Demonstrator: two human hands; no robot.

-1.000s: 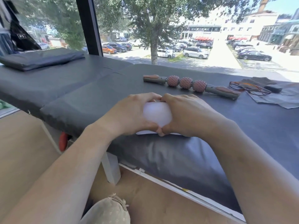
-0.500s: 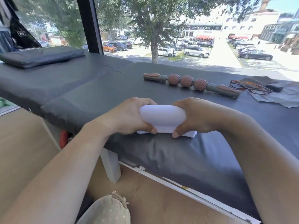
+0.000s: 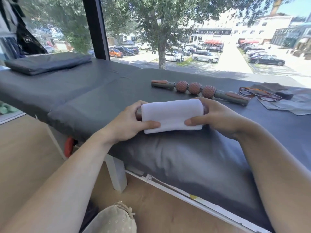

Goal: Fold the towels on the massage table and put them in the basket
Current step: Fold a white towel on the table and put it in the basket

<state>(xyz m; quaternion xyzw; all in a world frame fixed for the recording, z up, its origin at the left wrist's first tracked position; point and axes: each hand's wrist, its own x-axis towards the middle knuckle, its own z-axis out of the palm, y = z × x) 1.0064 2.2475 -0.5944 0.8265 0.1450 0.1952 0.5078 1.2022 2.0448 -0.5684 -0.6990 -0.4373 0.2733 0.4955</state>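
Observation:
A small white towel (image 3: 171,116), folded into a thick rectangle, rests near the front edge of the dark grey massage table (image 3: 94,98). My left hand (image 3: 129,122) grips its left end, thumb across the front face. At the towel's right end my right hand (image 3: 217,116) holds on the same way. A beige fabric item with a frayed rim (image 3: 114,219) shows at the bottom edge; whether it is the basket I cannot tell.
A roller massage stick (image 3: 196,89) with three knobbly balls lies behind the towel. Glasses (image 3: 259,94), a small dark object and grey cloths (image 3: 289,105) lie at the right. A dark folded pad (image 3: 48,62) sits far left. Wooden floor lies below; a window runs behind.
My hands have spread apart from the towel's middle to its two ends, and the towel now shows as a wide flat rectangle instead of a small bundle.

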